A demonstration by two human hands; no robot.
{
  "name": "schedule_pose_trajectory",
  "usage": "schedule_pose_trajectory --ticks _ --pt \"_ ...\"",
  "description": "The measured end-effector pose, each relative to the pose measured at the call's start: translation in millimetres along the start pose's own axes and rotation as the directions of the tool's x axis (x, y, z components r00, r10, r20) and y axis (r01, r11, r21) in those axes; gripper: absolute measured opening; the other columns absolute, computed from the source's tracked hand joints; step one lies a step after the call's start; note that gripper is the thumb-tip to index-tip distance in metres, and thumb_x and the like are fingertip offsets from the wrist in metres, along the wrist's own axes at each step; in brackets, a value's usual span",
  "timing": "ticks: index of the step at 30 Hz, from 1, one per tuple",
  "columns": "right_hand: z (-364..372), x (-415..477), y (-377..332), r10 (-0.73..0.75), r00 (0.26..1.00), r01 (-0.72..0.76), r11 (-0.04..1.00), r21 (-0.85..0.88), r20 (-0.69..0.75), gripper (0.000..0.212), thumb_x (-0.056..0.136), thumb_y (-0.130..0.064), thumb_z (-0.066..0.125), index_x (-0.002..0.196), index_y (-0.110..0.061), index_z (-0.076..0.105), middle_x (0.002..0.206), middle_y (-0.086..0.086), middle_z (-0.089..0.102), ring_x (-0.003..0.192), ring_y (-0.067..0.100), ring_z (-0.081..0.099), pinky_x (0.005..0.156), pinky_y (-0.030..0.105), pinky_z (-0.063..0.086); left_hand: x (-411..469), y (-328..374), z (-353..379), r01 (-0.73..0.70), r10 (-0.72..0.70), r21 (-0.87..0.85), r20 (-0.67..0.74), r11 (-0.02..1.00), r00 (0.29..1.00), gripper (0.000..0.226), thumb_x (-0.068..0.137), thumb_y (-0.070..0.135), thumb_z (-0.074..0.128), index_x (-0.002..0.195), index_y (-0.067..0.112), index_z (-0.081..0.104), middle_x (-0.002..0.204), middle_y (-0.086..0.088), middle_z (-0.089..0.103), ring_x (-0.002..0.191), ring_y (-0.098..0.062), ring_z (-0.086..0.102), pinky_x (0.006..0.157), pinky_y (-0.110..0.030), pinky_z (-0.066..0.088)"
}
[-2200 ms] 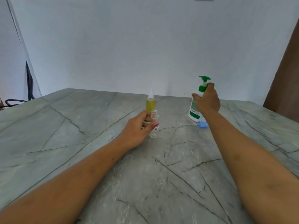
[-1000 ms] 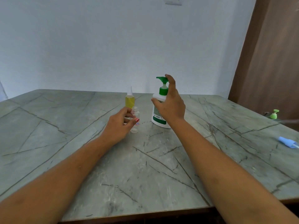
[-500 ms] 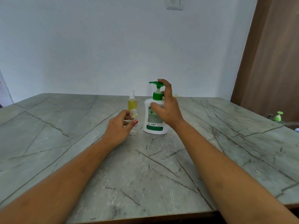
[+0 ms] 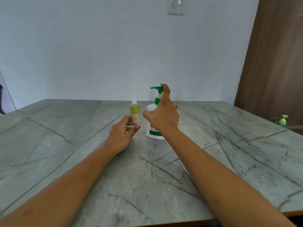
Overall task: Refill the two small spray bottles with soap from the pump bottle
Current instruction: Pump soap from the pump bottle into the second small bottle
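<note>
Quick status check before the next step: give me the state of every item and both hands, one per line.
Clear small bottle: uncapped, upright on table, looks empty.
Yellow-filled bottle: capped, upright, untouched.
Pump bottle: upright beside the clear bottle, nozzle pointing left.
Left hand: gripping the clear small bottle.
Right hand: open, a fingertip on the pump head.
Small green pump cap: lying apart at the table's far right.

Two hands at the bottles on the marble bench

The left hand (image 4: pixel 122 136) has a grip on the clear, uncapped small spray bottle (image 4: pixel 136 126), upright on the bench (image 4: pixel 213 161). Just right of that grip, the right hand (image 4: pixel 161 114) is spread over the white pump bottle (image 4: pixel 153 130), forefinger on its green pump head (image 4: pixel 157 88). Just behind the grip stands a capped yellow-filled bottle (image 4: pixel 134 108).
</note>
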State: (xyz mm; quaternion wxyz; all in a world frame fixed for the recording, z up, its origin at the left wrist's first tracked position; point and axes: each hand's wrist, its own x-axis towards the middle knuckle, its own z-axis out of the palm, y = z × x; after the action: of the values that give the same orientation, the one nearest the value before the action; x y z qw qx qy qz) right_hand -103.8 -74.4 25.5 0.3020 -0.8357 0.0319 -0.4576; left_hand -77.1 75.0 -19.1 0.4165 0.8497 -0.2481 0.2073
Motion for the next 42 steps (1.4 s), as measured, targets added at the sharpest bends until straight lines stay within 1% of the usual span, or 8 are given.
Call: schedule_pose_trajectory --ticks 2,5,7,12,21,28,35,42 --pt "-3 -1 1 -0.056 0.998 0.057 0.997 -0.044 0.004 0.092 0.063 -0.035 0.067 0.134 -0.036 0.009 0.1 -0.006 0.049 0.09 0.024 0.047 0.055 0.03 0.046 1 0 1 0.013 -0.013 0.006 0.003 1.0 1.0 0.04 0.089 0.036 0.055 0.123 0.019 0.046 0.106 0.013 0.05 0.087 -0.002 0.051 0.066 -0.005 0.036" --pt "-10 1 2 -0.163 0.986 0.166 0.971 -0.17 0.034 0.091 0.066 -0.042 0.067 0.135 -0.034 0.008 0.092 -0.007 0.045 0.089 0.022 0.047 0.053 0.03 0.047 2 -2 1 0.015 -0.015 0.001 0.01 1.0 1.0 0.039 0.088 0.036 0.056 0.123 0.019 0.047 0.111 0.008 0.056 0.083 0.0 0.052 0.058 -0.003 0.035" --pt "-14 2 1 -0.236 0.969 0.247 0.936 -0.25 0.071 0.089 0.068 -0.049 0.065 0.135 -0.033 0.008 0.088 -0.005 0.047 0.088 0.02 0.044 0.05 0.028 0.044 3 -2 2 0.027 -0.027 0.008 0.01 1.0 1.0 0.041 0.088 0.035 0.056 0.124 0.018 0.047 0.117 0.003 0.058 0.088 -0.004 0.052 0.068 -0.007 0.04" --pt "-22 1 -6 -0.358 0.913 0.408 0.81 -0.42 0.196 0.088 0.068 -0.04 0.063 0.136 -0.032 0.008 0.089 0.0 0.055 0.091 0.024 0.049 0.045 0.025 0.036 5 -3 2 0.028 -0.028 0.005 0.01 1.0 1.0 0.04 0.088 0.037 0.056 0.123 0.018 0.047 0.121 -0.001 0.059 0.088 -0.007 0.053 0.075 -0.019 0.042" --pt "-25 -3 -3 -0.37 0.841 0.54 0.607 -0.583 0.394 0.09 0.067 -0.033 0.067 0.14 -0.031 0.013 0.096 -0.002 0.053 0.091 0.021 0.047 0.047 0.025 0.034 6 -5 1 0.051 -0.051 0.003 0.029 0.999 0.998 0.044 0.088 0.037 0.055 0.126 0.018 0.045 0.126 -0.002 0.056 0.093 -0.009 0.053 0.084 -0.025 0.045" --pt "-16 -6 1 -0.387 0.79 0.61 0.565 -0.555 0.475 0.097 0.07 -0.037 0.065 0.147 -0.028 0.007 0.124 0.0 0.052 0.106 0.025 0.046 0.063 0.033 0.052 7 -9 3 0.026 -0.025 -0.019 0.03 0.999 0.999 0.039 0.088 0.037 0.056 0.122 0.021 0.046 0.122 0.001 0.058 0.088 -0.006 0.053 0.076 -0.017 0.043" --pt "-7 -1 9 -0.379 0.789 0.611 0.563 -0.557 0.482 0.096 0.07 -0.043 0.063 0.147 -0.026 0.008 0.126 0.001 0.05 0.108 0.026 0.046 0.065 0.035 0.052 11 -16 4 -0.004 0.004 -0.017 0.017 1.0 1.0 0.026 0.087 0.039 0.057 0.107 0.033 0.042 0.104 0.015 0.052 0.071 0.006 0.052 0.047 -0.001 0.035" --pt "-8 -2 9 -0.427 0.756 0.653 0.529 -0.541 0.495 0.088 0.071 -0.047 0.062 0.145 -0.03 0.018 0.123 -0.001 0.052 0.106 0.026 0.047 0.061 0.029 0.044 12 -18 2 -0.014 0.015 -0.055 0.007 0.998 1.0 0.023 0.088 0.036 0.059 0.104 0.032 0.043 0.099 0.016 0.053 0.068 0.013 0.051 0.05 0.002 0.037"
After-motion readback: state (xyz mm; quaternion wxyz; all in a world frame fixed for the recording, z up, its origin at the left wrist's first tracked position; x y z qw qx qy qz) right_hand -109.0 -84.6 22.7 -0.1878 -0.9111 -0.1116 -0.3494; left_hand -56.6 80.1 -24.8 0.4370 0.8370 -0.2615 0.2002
